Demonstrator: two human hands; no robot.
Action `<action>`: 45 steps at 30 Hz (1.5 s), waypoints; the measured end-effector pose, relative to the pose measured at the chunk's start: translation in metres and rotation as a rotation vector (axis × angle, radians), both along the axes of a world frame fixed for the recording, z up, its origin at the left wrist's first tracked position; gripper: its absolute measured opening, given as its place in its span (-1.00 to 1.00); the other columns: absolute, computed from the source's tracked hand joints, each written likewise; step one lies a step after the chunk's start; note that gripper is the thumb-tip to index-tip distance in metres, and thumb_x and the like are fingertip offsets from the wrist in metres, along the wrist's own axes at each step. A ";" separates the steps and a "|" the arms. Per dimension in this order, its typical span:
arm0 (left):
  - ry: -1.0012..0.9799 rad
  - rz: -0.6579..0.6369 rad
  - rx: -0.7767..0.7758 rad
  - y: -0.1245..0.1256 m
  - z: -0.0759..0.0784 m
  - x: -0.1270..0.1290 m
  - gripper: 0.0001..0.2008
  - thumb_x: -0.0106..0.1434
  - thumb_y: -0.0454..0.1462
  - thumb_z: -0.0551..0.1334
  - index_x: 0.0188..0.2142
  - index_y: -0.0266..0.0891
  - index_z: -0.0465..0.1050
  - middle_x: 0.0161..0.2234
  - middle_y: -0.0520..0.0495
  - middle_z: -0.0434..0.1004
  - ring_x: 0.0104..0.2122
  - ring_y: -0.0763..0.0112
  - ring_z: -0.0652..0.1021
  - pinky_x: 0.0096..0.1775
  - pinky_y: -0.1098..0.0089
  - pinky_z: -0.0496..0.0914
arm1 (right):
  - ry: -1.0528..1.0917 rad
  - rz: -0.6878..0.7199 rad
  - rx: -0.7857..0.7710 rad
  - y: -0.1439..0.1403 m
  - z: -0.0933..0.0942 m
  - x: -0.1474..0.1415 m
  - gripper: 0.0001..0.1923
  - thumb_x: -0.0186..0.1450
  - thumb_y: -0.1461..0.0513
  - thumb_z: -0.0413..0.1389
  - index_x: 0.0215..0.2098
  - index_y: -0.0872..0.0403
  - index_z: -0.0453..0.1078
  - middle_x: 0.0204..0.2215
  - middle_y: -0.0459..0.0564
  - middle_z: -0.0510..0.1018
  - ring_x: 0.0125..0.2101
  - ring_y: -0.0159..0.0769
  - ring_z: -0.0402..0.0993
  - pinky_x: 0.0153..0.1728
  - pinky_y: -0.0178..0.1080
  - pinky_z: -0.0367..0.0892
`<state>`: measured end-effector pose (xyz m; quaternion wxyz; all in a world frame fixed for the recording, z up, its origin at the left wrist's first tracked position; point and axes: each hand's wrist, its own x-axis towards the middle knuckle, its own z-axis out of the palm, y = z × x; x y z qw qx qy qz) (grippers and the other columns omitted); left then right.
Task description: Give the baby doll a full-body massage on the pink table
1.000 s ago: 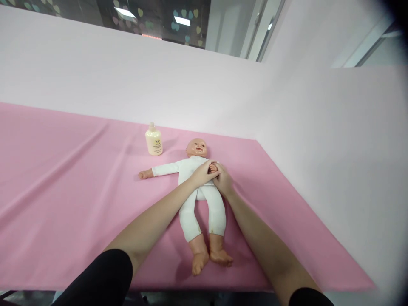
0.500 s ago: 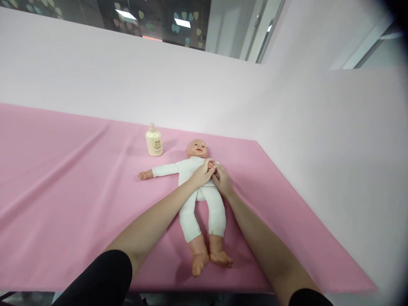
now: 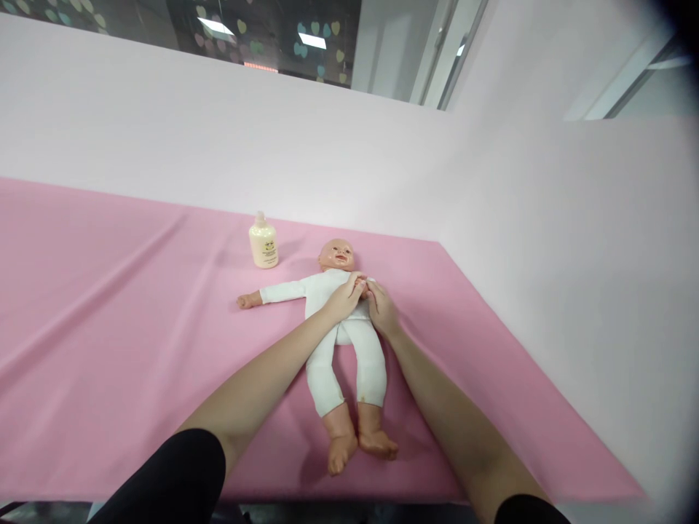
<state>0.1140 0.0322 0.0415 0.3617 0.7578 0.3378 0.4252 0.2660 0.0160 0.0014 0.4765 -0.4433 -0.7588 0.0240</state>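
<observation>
Observed one doll (image 3: 365, 351), bald, white-clothed, bare-footed, lying face up on one pink table (image 3: 136, 356), partly beneath left hand (image 3: 345, 298). Found right hand (image 3: 383, 311) (second of two counted) cupped with left around one doll arm's end. Recorded one upright cream bottle (image 3: 264, 247) beyond left hand.

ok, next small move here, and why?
Probably a light thumb stroke across the small hand of the doll: the person's left hand and right hand meet around it by the torso, so no reach is needed, whereas the cream-coloured bottle stands apart.
</observation>
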 end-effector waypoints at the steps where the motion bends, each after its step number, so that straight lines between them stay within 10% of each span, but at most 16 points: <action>1: -0.001 0.000 0.000 0.000 0.000 0.000 -0.71 0.39 -0.18 -0.08 0.00 -0.22 0.22 -0.05 -0.16 0.46 -0.02 0.31 0.48 0.08 0.26 0.28 | 0.004 0.003 0.002 0.001 -0.001 0.000 -0.57 0.46 0.14 -0.23 0.18 0.03 0.26 0.12 0.10 0.42 0.15 -0.17 0.32 0.18 0.01 0.26; 12: -0.016 -0.001 0.001 0.003 -0.001 0.001 -0.73 0.38 -0.18 -0.05 -0.01 -0.24 0.22 -0.03 -0.17 0.46 -0.01 0.33 0.48 0.10 0.26 0.28 | 0.010 0.003 -0.001 0.001 0.000 0.000 -0.57 0.31 0.20 0.03 0.16 0.01 0.27 0.10 0.08 0.43 0.12 -0.14 0.35 0.14 -0.02 0.30; 20: 0.022 -0.015 0.020 0.004 -0.002 0.002 -0.49 0.11 -0.24 0.32 0.03 -0.21 0.21 0.00 -0.15 0.44 -0.02 0.25 0.49 0.08 0.24 0.32 | 0.022 -0.027 0.014 0.001 -0.001 -0.002 -0.57 0.25 0.28 0.02 0.10 0.05 0.30 0.07 0.12 0.45 0.10 -0.12 0.35 0.13 0.01 0.29; 45: -0.004 0.073 -0.018 0.000 0.002 0.002 -0.69 0.13 -0.23 0.30 -0.18 -0.19 0.23 -0.27 0.00 0.47 -0.22 0.33 0.51 -0.10 0.29 0.37 | 0.022 -0.022 0.023 -0.003 0.003 -0.003 -0.58 0.29 0.28 -0.03 0.12 0.05 0.26 0.03 0.14 0.42 0.07 -0.10 0.34 0.07 0.03 0.32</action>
